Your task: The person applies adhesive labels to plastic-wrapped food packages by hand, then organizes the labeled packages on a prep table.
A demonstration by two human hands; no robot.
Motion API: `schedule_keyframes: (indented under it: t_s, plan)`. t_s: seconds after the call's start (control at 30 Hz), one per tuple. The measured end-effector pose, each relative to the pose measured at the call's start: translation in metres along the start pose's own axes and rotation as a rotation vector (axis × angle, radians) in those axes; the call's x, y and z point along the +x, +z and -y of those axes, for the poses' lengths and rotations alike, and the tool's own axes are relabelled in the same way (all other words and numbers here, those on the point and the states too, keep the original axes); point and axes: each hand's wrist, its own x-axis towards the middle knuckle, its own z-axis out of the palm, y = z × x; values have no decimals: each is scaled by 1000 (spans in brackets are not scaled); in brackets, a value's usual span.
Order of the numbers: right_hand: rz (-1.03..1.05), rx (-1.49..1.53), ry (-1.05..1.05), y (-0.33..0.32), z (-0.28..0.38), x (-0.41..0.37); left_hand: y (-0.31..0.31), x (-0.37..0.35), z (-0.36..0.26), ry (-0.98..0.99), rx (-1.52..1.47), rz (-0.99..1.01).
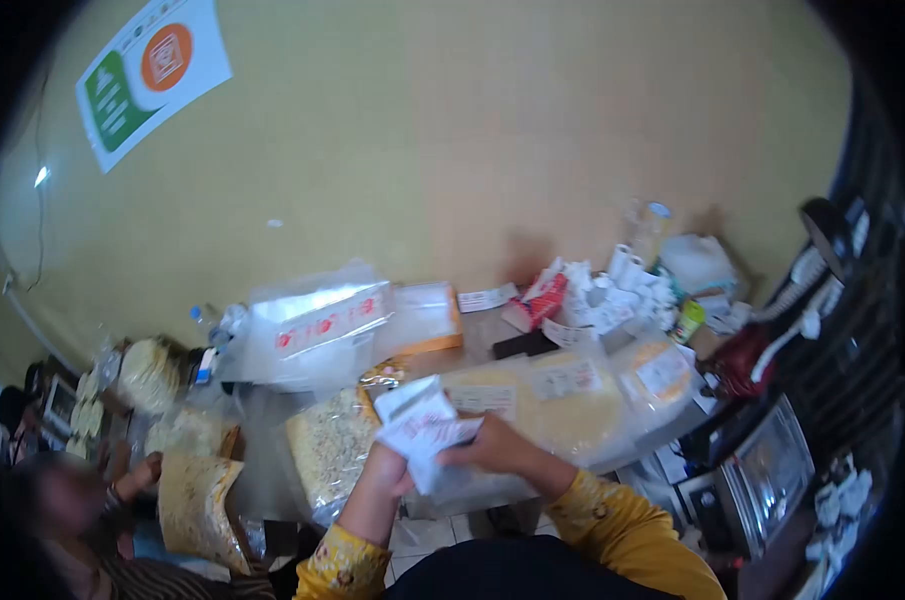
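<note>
Near the lower middle of the head view, white printed papers are held up in front of the table edge. My left hand grips their lower left side. From the right, my right hand has its fingers closed on their right edge. Just left of the papers lies a clear bag of pale flaky food. Labelled bags of yellowish food lie flat to the right, beyond my right hand.
Plastic sheets with red print lie at the back left. Crumpled white papers and a red packet are at the back right. A co-worker sits at lower left beside a large brown-edged bag. A wall stands behind.
</note>
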Motion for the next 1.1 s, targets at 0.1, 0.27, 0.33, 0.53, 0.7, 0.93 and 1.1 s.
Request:
schedule_keyframes:
  t_s: [0.1,0.27,0.33,0.53,0.7,0.93,1.1]
  plan:
    - [33,-52,40,41,9,-34,-9,-49,13,24,122,-35]
    - [99,80,191,58,24,-64,-32,-166,12,-30,343,-199]
    - [104,83,246,49,27,-66,-57,-228,10,-254,613,-369]
    - [-62,112,153,40,-6,-80,-90,-306,33,-508,632,-589]
    - [-67,150,174,38,-9,-80,-102,-340,46,-613,614,-593]
    - [-63,167,171,44,2,-77,-115,-363,61,-700,603,-512]
    - [-25,167,200,46,14,-85,-126,-374,71,-752,598,-446]
